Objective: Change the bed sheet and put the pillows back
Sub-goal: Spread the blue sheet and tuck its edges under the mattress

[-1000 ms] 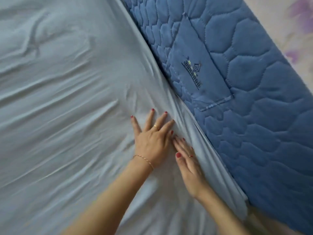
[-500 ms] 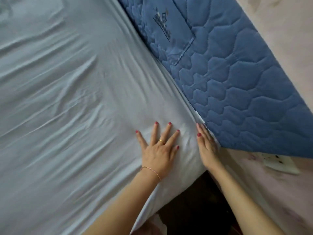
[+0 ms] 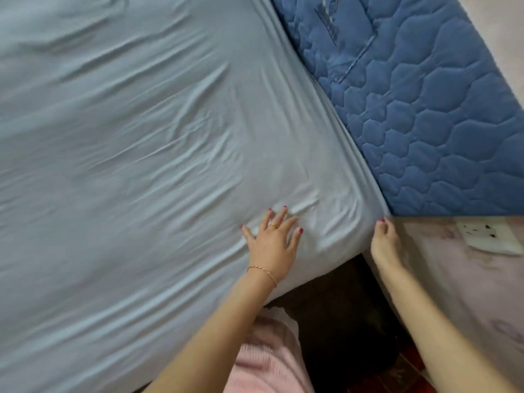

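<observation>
A pale blue bed sheet (image 3: 141,154) covers the mattress, wrinkled in long creases and pulled over the near right corner. My left hand (image 3: 273,242) lies flat on the sheet just inside that corner, fingers spread. My right hand (image 3: 384,239) is at the corner's outer edge, where sheet, quilted headboard and wall meet; its fingers touch the sheet's side and their tips are partly hidden. No pillows are in view.
A blue quilted headboard (image 3: 419,109) runs along the bed's right side. A pinkish wall (image 3: 459,293) with a white socket (image 3: 490,236) is beside it. A dark gap (image 3: 340,321) lies between bed and wall, and pink clothing (image 3: 269,361) shows below.
Both hands have slid along the bed's edge to the corner. The right hand moved from the seam by the headboard down to the corner's side.
</observation>
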